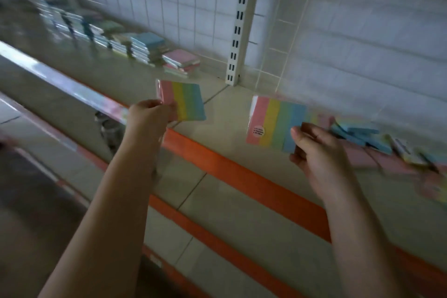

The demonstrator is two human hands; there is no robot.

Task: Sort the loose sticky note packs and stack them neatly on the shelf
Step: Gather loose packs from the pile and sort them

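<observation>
A: From the head view, what do we hold?

B: Our left hand (151, 113), at centre frame, pinches a striped sticky note pack (186, 101) by its pink edge; the grip is closed on it, thumb on top. The pack shows pink, yellow, green and blue bands and sits in the air above the shelf (232, 109).

A: And the other side?

B: Our right hand (316, 150), right of centre, holds a second striped pack (273, 123) by its blue corner, thumb pressed on the face. That grip is likewise closed around its pack. We can see a small round label on the pink band, too blurred to read.

A: Where are the rest?

B: Neat stacked packs (147, 46) run along the back of the shelf toward the upper left of the frame, ending in a low pink-topped stack (181, 59) near the slotted upright (238, 31). A loose heap of packs (362, 135), blue and pink, lies on the shelf at the right edge, just beyond our right hand.

A: And in front?

B: The orange shelf edge (242, 176) crosses the frame diagonally under both arms.
</observation>
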